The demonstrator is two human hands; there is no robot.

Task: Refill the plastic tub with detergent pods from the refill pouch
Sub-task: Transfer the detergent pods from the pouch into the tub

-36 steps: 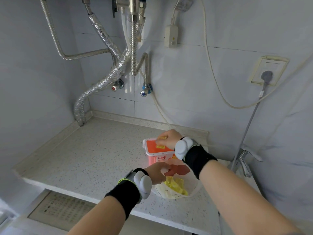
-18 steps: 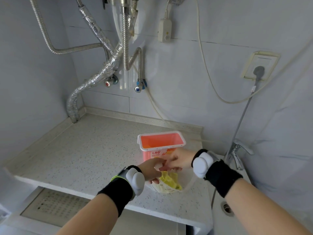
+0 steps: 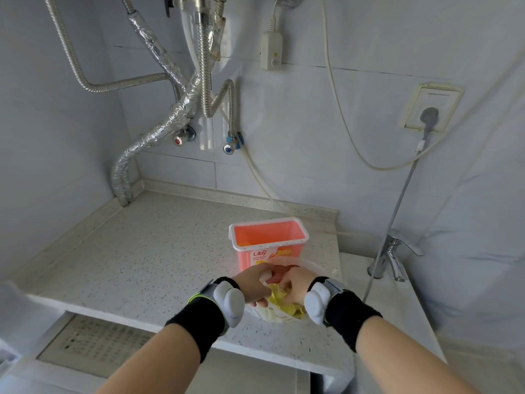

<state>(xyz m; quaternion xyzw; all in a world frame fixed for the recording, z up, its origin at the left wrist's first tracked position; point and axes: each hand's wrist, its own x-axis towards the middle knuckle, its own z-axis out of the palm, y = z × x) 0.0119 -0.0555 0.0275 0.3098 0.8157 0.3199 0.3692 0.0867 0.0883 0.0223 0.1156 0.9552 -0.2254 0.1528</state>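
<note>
An open pink plastic tub (image 3: 268, 238) with a "Liby" label stands on the speckled counter (image 3: 159, 251), near its right end. Just in front of it sits the clear refill pouch (image 3: 279, 315) holding several yellow pods (image 3: 277, 297). My left hand (image 3: 254, 284) grips the pouch's left edge at the mouth. My right hand (image 3: 295, 285) reaches down into the pouch among the pods; its fingertips are hidden, so whether it grasps a pod is unclear. Something yellow shows low inside the tub.
Foil-wrapped and metal hoses (image 3: 176, 89) hang from the wall at the back left with two valves. A tap (image 3: 393, 254) and sink basin lie to the right of the counter. A wall socket (image 3: 430, 109) with cables is at the upper right. A floor grate (image 3: 93, 345) lies below the counter.
My right hand has come back from over the tub, where it held a yellow pod, and gone down into the pouch. My left hand stays on the pouch.
</note>
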